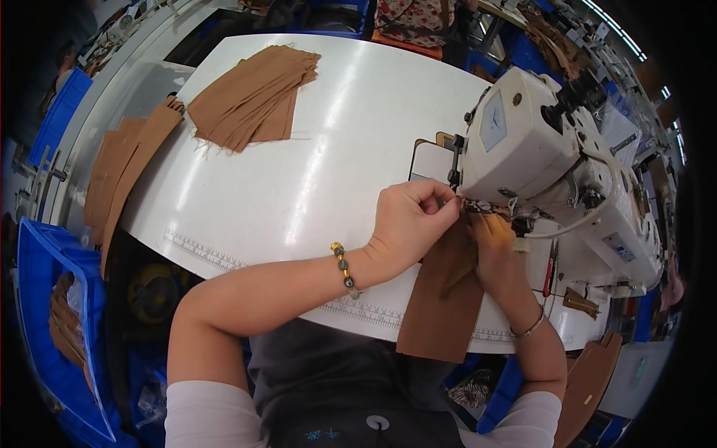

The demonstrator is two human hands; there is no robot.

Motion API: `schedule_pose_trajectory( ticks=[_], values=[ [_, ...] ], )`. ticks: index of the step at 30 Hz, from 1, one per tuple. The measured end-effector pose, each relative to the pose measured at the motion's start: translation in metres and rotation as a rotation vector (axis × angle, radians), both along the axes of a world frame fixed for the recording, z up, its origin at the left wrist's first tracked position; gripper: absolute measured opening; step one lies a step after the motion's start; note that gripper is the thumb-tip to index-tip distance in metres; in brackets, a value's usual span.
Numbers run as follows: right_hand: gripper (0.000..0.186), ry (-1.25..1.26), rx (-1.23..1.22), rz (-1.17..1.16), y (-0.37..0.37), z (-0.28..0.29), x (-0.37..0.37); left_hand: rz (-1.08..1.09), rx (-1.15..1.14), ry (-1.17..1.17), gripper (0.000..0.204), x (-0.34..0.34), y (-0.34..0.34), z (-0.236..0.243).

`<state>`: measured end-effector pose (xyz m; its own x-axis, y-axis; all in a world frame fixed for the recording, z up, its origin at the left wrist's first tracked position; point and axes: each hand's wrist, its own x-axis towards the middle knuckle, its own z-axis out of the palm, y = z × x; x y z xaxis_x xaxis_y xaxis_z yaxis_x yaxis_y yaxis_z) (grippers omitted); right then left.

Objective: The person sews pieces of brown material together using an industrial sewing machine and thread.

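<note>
A white sewing machine (515,142) stands at the right of the table. In front of its needle area, my left hand (411,224) is closed in a pinch, thumb against forefinger. What lies between those fingertips is too small to make out. My right hand (497,250) grips the upper right side of a brown fabric piece (441,313), its fingers reaching under the machine head. From there the cloth runs toward me and hangs over the table's front edge. The needle and the fabric's far end are hidden by my hands and the machine.
A fanned stack of brown fabric pieces (254,97) lies far left on the white table (336,134). More brown pieces (123,172) drape over the left edge. Red-handled snips (550,272) and a small brown zippered piece (581,302) sit at right. A blue bin (56,254) stands left.
</note>
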<state>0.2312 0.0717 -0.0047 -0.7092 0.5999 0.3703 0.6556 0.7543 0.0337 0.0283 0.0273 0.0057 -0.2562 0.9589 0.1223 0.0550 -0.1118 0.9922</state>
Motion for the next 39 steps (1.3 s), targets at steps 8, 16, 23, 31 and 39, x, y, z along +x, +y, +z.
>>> schedule_pose_trajectory(
  ticks=[8,16,23,31,39],
  values=[
    [0.024,0.007,-0.062,-0.027,-0.003,0.007,-0.004,-0.028,-0.029,0.034,0.014,0.0,-0.002,0.002],
    [0.032,-0.027,-0.16,-0.04,-0.007,0.01,-0.005,0.023,0.048,0.04,0.016,0.005,0.007,-0.004],
    [0.034,-0.04,-0.163,-0.059,-0.006,0.01,-0.004,0.002,0.024,-0.007,0.013,0.0,0.005,-0.002],
    [0.023,-0.021,-0.065,-0.051,-0.005,0.008,-0.005,-0.005,0.018,0.01,0.018,0.006,0.001,0.0],
    [0.028,0.031,-0.181,-0.024,-0.008,0.009,-0.008,0.05,0.042,-0.004,0.018,0.008,0.009,-0.005]
  ],
)
